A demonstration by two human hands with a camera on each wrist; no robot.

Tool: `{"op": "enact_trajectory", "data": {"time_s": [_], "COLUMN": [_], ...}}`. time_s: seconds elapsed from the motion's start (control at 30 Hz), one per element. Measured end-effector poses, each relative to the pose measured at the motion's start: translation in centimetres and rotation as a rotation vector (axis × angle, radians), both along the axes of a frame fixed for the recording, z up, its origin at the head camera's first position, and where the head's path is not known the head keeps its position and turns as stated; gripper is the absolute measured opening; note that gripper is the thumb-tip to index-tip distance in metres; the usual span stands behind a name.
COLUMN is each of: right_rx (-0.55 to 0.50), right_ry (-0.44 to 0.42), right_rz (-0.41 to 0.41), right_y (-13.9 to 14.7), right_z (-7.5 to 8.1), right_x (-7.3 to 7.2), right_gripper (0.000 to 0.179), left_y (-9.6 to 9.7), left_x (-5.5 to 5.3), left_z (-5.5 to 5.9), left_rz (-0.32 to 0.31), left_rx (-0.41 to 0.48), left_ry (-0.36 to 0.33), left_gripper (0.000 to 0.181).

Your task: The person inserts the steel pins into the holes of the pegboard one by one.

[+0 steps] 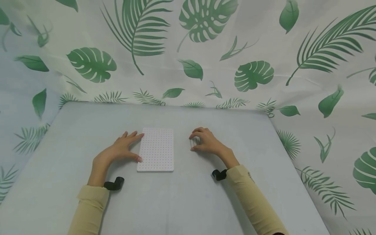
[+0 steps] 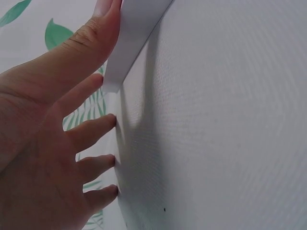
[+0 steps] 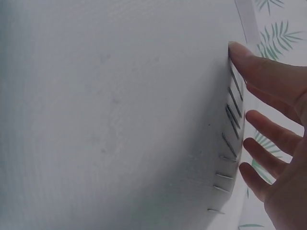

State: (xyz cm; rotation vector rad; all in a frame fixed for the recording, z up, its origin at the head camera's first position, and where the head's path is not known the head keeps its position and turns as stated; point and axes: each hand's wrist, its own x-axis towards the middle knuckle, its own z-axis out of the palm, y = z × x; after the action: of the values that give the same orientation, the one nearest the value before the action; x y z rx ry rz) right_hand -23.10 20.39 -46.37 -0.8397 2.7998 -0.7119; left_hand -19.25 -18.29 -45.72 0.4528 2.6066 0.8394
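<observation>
A white board with rows of small holes point(image 1: 157, 150) lies flat on the table. My left hand point(image 1: 118, 148) is at its left side, fingers spread, with the thumb and index fingertip against that edge. In the left wrist view the board's side point(image 2: 136, 43) shows beside the left thumb point(image 2: 81, 45). Right of the board, my right hand point(image 1: 207, 142) arches over several thin metal pins point(image 3: 232, 115) lying roughly side by side. The right thumb tip point(image 3: 240, 50) meets the near end of the row; the other fingers are loosely bent. Whether it pinches a pin is hard to see.
The table point(image 1: 188, 202) has a pale cloth cover. A curtain with green leaf prints point(image 1: 158, 81) hangs behind it and along the sides. Small black devices sit at the left wrist point(image 1: 114, 183) and right wrist point(image 1: 218, 175).
</observation>
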Motion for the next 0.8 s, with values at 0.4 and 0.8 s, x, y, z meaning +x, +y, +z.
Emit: {"op": "enact_trajectory", "data": {"time_s": [0.4,0.8], "right_rx": [-0.054,-0.135], "right_ry": [0.012,0.007], "right_rz": [-0.024,-0.103], "right_y": [-1.0,-1.6], "right_z": [0.1,0.2], "right_x": [0.3,0.8], "right_gripper": [0.045,0.032], "left_y": [0.0,0.0], "left_x": [0.0,0.0], "left_z": [-0.2,0.1], "left_rz": [0.006,0.006], "left_rx": [-0.007,-0.001], "left_ry": [-0.001,-0.009], "left_gripper": [0.108,0.106]}}
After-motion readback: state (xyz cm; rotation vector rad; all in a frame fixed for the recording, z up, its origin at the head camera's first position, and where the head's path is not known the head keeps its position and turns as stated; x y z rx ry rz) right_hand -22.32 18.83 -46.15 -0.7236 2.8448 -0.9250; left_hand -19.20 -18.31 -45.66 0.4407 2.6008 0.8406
